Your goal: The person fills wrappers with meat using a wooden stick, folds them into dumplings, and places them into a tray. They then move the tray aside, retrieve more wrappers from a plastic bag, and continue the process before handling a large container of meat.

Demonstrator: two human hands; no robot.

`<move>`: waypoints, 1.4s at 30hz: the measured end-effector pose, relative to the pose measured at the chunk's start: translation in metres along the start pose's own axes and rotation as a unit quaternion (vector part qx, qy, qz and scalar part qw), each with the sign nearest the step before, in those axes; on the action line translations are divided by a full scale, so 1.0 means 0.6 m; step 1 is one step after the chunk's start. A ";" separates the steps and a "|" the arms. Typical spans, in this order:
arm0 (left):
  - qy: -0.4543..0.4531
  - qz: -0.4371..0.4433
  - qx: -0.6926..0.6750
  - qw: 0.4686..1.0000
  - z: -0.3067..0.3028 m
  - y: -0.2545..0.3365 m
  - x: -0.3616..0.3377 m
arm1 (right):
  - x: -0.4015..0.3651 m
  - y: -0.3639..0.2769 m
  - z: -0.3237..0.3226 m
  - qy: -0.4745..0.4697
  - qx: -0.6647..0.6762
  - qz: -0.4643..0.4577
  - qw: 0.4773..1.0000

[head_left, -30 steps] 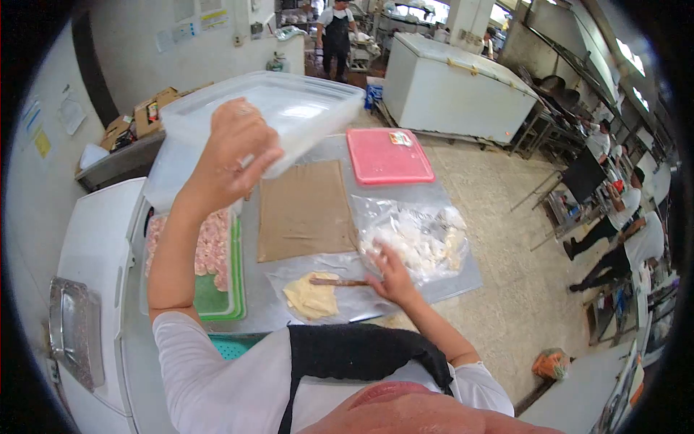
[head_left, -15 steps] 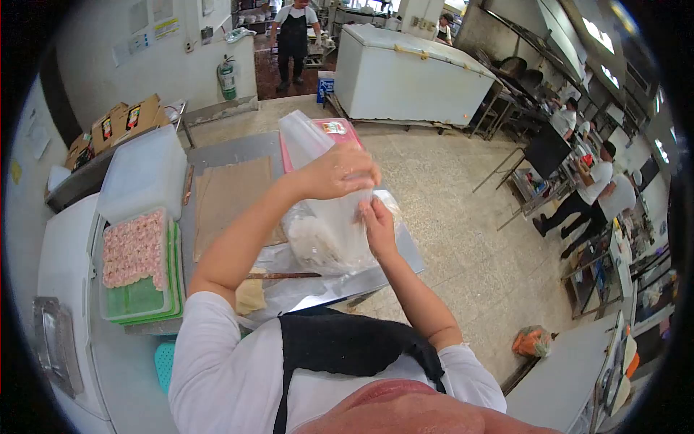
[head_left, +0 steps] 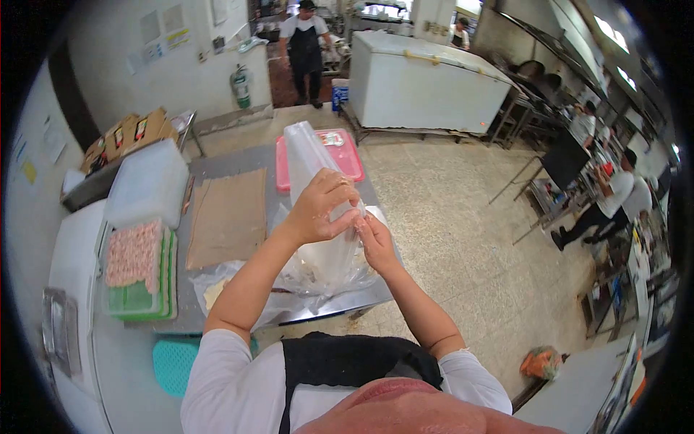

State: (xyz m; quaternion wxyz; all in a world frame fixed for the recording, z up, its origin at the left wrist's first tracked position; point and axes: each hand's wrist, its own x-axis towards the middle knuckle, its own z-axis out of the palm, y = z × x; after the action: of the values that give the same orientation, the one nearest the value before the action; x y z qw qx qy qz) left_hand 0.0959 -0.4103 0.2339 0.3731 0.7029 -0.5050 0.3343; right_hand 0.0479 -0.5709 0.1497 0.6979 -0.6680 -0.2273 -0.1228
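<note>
Clear tub (head_left: 307, 148): milky, see-thru, turned nearly edge-on so it shows tall & narrow; right of the brown sheet (head_left: 228, 217), above the crumpled plastic bag (head_left: 290, 276). L hand (head_left: 325, 206) & R hand (head_left: 377, 244) hold it, close together; L fingers curled in, R in a narrow grip by its right edge. Tub contents: can't tell.

Surface: metal table (head_left: 254, 159). Rel. to brown sheet: pink lid (head_left: 350, 160) w/ a label far right, partly behind tub; pale dough (head_left: 214, 291) just nearer, on plastic; raw meat pieces (head_left: 131, 253) left, in a tray w/ green below; storage bin (head_left: 148, 184) far left.

Room, same ref.: cardboard boxes (head_left: 148, 132) beyond bin; extinguisher (head_left: 241, 87) straight beyond; person in dark apron (head_left: 306, 52) & white chest freezer (head_left: 426, 83) beyond, to right; teal basket (head_left: 173, 367) nearer, low left. More ppl stand far right, by work counters.
</note>
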 end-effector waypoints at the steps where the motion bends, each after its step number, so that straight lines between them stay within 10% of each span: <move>1: 0.003 -0.010 0.009 1.000 -0.006 0.002 -0.006 | 0.002 -0.006 0.008 -0.012 0.006 0.004 1.000; 16: 0.019 -0.078 0.088 0.993 -0.078 0.012 -0.082 | 0.027 -0.002 0.056 -0.037 -0.031 -0.020 0.999; 25: -0.138 0.007 0.145 0.980 -0.173 0.046 -0.111 | 0.022 0.023 0.083 0.093 -0.079 -0.040 0.992; 31: -0.359 -0.033 0.218 0.907 -0.308 0.023 -0.196 | 0.076 -0.002 0.094 0.372 -0.005 -0.052 0.927; 37: -0.116 -0.029 0.176 0.977 -0.562 -0.048 -0.288 | 0.079 -0.036 0.072 0.478 0.011 -0.162 0.863; 42: 0.057 -0.040 0.397 0.915 -0.742 -0.091 -0.328 | 0.047 -0.112 0.195 0.539 0.049 -0.251 0.803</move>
State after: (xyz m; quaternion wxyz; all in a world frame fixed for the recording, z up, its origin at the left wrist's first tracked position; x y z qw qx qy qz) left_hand 0.0543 0.0757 0.2787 0.1047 0.7927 -0.2801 0.5312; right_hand 0.0227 -0.4569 0.2228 0.6845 -0.3789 0.0200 -0.6225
